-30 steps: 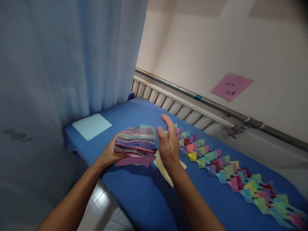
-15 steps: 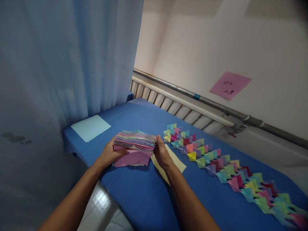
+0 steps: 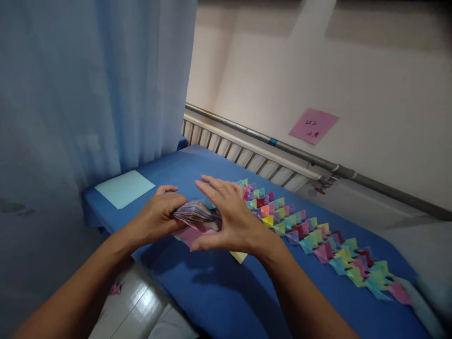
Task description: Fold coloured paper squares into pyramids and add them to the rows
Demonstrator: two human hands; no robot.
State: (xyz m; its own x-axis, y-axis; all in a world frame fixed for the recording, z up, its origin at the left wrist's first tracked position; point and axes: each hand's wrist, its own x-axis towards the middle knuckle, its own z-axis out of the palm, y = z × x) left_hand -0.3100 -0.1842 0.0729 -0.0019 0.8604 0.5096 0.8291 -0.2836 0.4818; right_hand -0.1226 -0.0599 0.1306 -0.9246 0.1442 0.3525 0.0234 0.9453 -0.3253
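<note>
So the wad of thin, ruffly multicolored paper (image 3: 196,212) is up over the blue cloth (image 3: 226,292), left hand (image 3: 160,214) fingers clamped on one end, right hand (image 3: 229,212) fingers splayed round the other, can't tell if gripping. It looks narrower than a moment ago, beside pointy folded-paper rows (image 3: 305,230).

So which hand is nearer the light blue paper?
Left. The left hand is beside the light blue paper; the right hand is farther, across the colourful stack.
</note>
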